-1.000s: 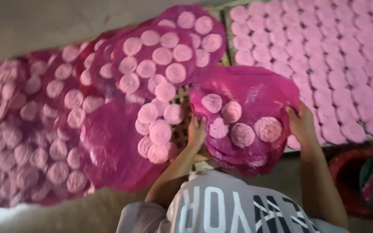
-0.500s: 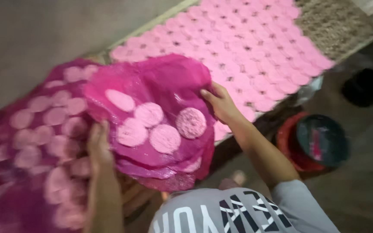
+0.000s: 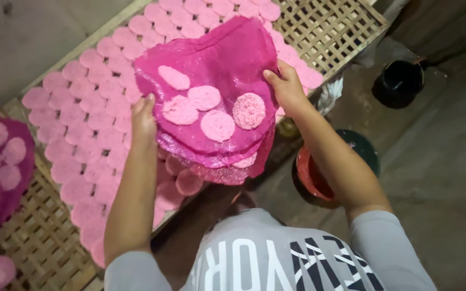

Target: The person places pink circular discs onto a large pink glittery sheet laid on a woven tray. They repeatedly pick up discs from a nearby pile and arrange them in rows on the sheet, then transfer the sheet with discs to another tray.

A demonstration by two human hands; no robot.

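Head view: a person's left hand and right hand each grip an opposite edge of a stack of pink sheets, held level between them above the rack, five discs on top.

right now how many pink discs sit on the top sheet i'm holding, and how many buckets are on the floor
pink discs on the top magenta sheet: 5
buckets: 2, a black bucket and a red-rimmed bucket
total: 7

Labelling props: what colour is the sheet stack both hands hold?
Magenta pink sheet stack, clearest in head view.
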